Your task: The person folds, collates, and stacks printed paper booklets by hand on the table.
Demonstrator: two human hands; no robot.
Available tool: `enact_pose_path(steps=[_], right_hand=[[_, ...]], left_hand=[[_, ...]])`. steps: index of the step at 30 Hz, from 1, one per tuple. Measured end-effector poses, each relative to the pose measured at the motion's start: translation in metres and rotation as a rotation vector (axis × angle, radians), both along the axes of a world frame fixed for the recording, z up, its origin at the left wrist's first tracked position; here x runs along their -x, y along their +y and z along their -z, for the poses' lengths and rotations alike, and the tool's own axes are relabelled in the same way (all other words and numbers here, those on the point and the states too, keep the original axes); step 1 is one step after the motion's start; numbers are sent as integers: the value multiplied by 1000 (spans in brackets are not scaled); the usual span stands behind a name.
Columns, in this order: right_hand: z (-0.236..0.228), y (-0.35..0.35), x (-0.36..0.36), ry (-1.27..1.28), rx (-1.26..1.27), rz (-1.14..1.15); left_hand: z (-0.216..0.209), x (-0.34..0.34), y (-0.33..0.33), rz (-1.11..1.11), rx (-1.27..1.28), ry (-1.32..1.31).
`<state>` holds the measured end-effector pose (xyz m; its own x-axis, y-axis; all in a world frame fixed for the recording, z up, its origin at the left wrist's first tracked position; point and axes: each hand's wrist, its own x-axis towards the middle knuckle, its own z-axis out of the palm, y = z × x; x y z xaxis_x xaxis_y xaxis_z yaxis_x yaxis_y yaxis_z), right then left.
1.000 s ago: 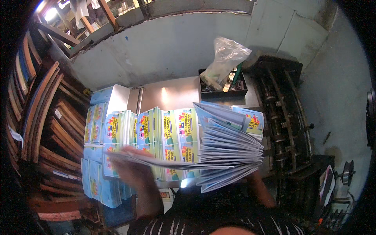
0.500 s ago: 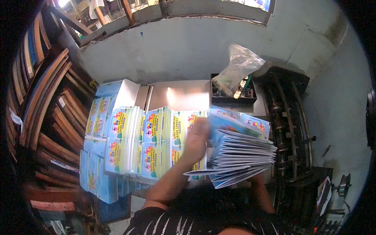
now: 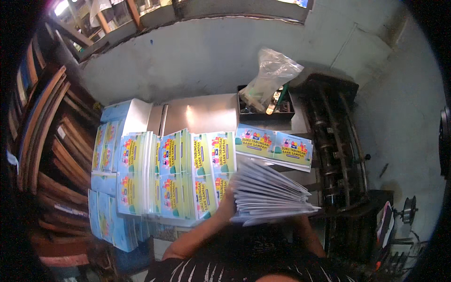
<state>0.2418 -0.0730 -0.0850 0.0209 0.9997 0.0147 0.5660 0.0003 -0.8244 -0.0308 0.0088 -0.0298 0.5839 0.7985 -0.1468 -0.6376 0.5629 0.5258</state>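
A thick fanned stack of folded booklets (image 3: 272, 195), pale page edges toward me, is held low in front of my body. My left hand (image 3: 229, 201) closes on its left side, slightly blurred, the fingertips hidden by the paper. My right hand is out of sight beneath the stack's right side; only its forearm (image 3: 307, 235) shows. Just beyond lies a smaller pile of booklets (image 3: 293, 149) with blue and yellow covers, face up and slanted. Overlapping rows of the same printed booklets (image 3: 176, 174) spread to the left of my left hand.
More booklets (image 3: 112, 218) are piled at the far left. Behind them is a shiny metal surface (image 3: 202, 113). A black tray (image 3: 277, 116) of small tools holds a clear plastic bag (image 3: 270, 75). A dark roller machine (image 3: 336, 150) stands right; curved wooden boards (image 3: 44, 122) line the left.
My left hand has come down from the booklet rows onto the left side of the stack. The stack has dropped nearer my body, uncovering the slanted pile beyond. The view has shifted slightly.
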Motion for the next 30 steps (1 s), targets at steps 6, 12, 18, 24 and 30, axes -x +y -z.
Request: enact_pose_path(steps=[6,12,18,24,30], right_hand=[[20,-2,1,-51,-11,-34],[-45,28,43,-112,-236,-33],[-88,36,65,563,38,45],[12,14,13,373,-92,207],[-135,-3,-28,396,-435,416]], left_hand=[[18,14,-34,157,-41,257],[18,11,-7,95,-780,756],[-8,-1,8,46,-1079,993],[-129,-29,20,-22,-933,960],[-116,-21,50,275,-1611,1506]])
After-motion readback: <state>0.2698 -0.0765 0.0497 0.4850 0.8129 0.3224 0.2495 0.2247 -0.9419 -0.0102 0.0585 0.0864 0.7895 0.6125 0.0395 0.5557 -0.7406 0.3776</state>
